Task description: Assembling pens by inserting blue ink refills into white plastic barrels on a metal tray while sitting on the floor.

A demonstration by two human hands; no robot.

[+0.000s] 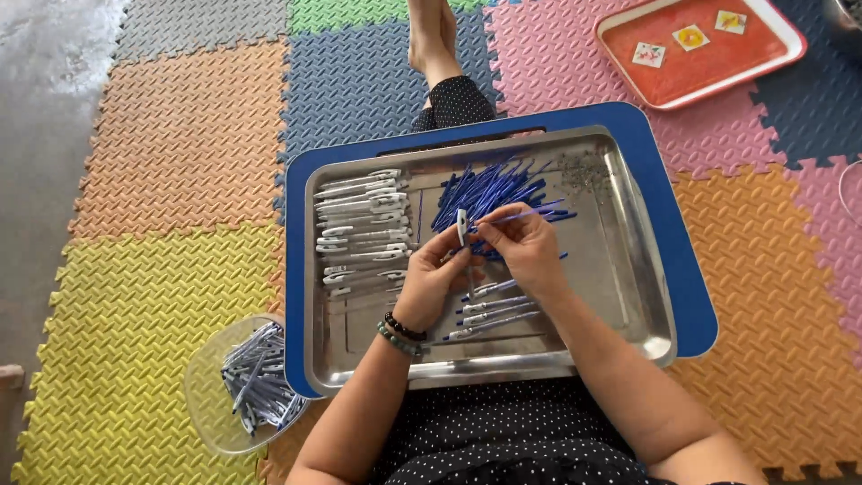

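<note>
Hands meet over the middle of a steel tray (628, 296). Left hand (431, 283) is pinched shut around a white pen barrel (461, 226), held upright. Right hand (530, 247) grips a thin blue refill (530, 216) that sticks out toward 3 o'clock, its near end right by the barrel. Two bead bracelets (401, 332) sit on the left wrist.

At 12 o'clock from the hands there's a loose heap of blue refills (489, 187), too many to count. At 9 o'clock, a stack of white barrels (364, 224), maybe a dozen plus, hard to tell. At 6 o'clock, about four or five finished pens (494, 314) lie side by side. Tiny springs (584, 171), I think, are piled at 1 o'clock.

Tray rests on a blue lap board (691, 305). At 8 o'clock, off the tray, one clear tub (202, 395) holds more pens. At 1 o'clock, far out, one orange tray (709, 81) with three small cards (690, 38). Foam mats (153, 296) cover the floor.
</note>
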